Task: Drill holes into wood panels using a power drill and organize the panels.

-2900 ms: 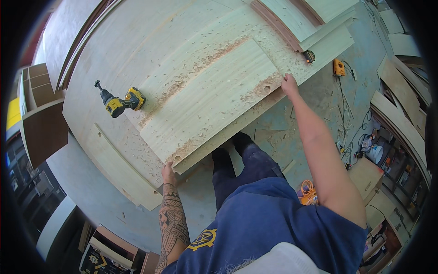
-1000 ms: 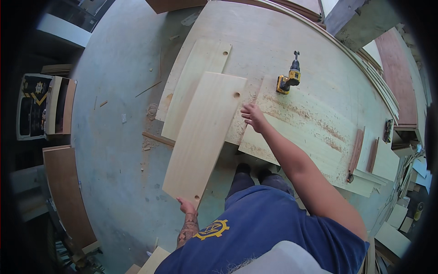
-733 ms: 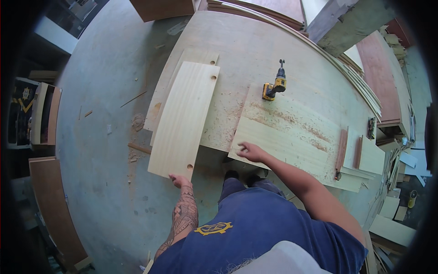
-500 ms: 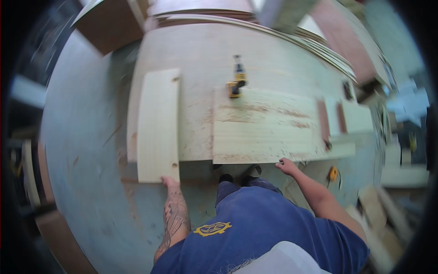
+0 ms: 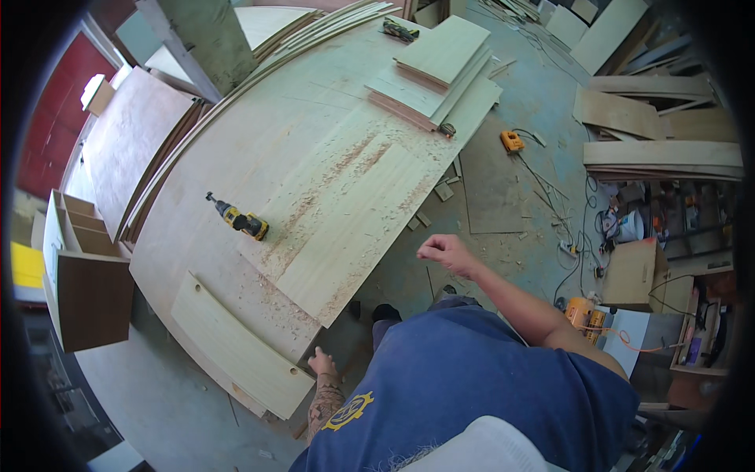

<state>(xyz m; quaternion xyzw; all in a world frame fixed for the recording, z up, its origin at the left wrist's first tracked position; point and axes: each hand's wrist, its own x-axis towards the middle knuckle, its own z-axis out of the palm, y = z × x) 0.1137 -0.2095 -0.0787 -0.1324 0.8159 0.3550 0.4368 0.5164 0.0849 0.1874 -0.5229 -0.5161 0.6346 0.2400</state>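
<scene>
My left hand [image 5: 322, 363] is just off the near end of a long pale wooden board [image 5: 236, 340] with round holes close to its ends. Its fingers look partly stretched, with nothing visible in them. My right hand [image 5: 445, 253] hovers over the floor beyond the table's near edge, its fingers curled together. What they hold, if anything, is hidden. Between the hands and the yellow-and-black cordless drill [image 5: 239, 221] lies a wide wooden panel [image 5: 346, 259] strewn with shavings. The drill rests on its side at the panel's far left.
A large sheet-topped worktable [image 5: 267, 134] carries stacked boards [image 5: 444, 49] and a second power tool [image 5: 400, 31] at its far right. An orange tool [image 5: 512, 141] with a cord sits on the floor, right of the table. Cables [image 5: 580, 244] and offcuts [image 5: 443, 191] litter the floor.
The view has swung to the right, so the table now runs diagonally. My left hand has come off the holed board, which it was touching. My right hand has moved away from the panel's edge.
</scene>
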